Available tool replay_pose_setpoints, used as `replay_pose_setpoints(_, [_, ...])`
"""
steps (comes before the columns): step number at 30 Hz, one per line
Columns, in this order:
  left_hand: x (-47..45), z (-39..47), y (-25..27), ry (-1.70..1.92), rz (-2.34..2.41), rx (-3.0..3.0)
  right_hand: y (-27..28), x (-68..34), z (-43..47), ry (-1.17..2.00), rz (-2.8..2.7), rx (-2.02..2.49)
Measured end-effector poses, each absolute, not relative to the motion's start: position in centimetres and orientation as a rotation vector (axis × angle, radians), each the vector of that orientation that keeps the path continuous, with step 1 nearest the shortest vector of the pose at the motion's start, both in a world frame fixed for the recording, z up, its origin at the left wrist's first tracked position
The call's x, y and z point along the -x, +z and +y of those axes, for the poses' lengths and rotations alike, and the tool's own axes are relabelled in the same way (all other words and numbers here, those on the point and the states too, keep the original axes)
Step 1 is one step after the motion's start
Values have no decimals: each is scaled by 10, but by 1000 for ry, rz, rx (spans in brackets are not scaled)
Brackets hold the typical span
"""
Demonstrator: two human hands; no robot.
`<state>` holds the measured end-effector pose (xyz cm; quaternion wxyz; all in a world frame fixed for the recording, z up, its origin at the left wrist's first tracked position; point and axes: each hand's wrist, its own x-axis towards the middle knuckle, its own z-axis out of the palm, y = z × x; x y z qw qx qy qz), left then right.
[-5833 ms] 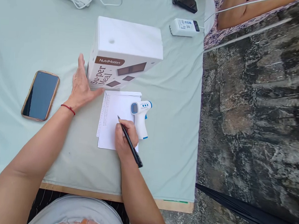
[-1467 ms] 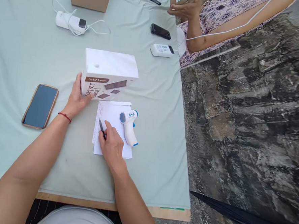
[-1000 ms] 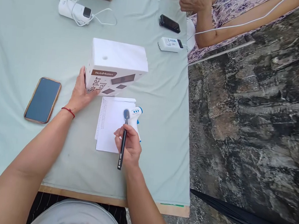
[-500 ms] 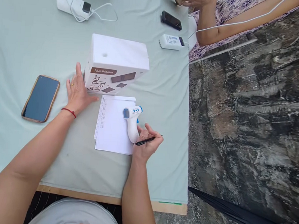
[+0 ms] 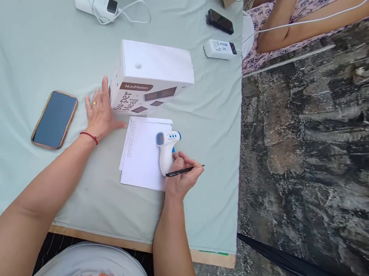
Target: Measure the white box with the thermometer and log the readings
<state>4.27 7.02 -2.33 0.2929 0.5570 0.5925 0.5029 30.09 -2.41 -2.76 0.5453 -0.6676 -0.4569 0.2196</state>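
My left hand [image 5: 100, 115] lies with fingers spread on the cloth, beside the left side of a white box [image 5: 157, 63] marked "NutriMotion Super Meal". Its thumb reaches to the left edge of a stack of white paper [image 5: 139, 162]. In my right hand [image 5: 183, 177] is a black pen [image 5: 180, 171], held slantwise across the fingers. A white and blue infrared thermometer [image 5: 166, 151] rests on the paper's right part, its handle close against my right hand; whether the fingers also touch it I cannot tell.
A smartphone [image 5: 54, 119] in a brown-edged case lies left of my left hand. White devices with cables [image 5: 95, 4] [image 5: 220, 49] and a black device [image 5: 220, 21] lie farther back. Another person's arm [image 5: 275, 25] is at the upper right. The table's right edge borders a stone surface [image 5: 299, 141].
The whole view has shifted slightly, so things on the table appear farther right. The other person's hand has gone out of view. My hands keep nearly the same pose.
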Motion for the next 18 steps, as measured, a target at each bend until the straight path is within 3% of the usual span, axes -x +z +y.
replay_pose_setpoints(8, [-43, 70, -23, 1318, 1631, -1531, -23, -299, -34, 533, -1154, 1640])
replay_pose_setpoints(18, [-49, 64, -3, 920, 1961, -1625, -26, -295, -28, 513, -1125, 1454])
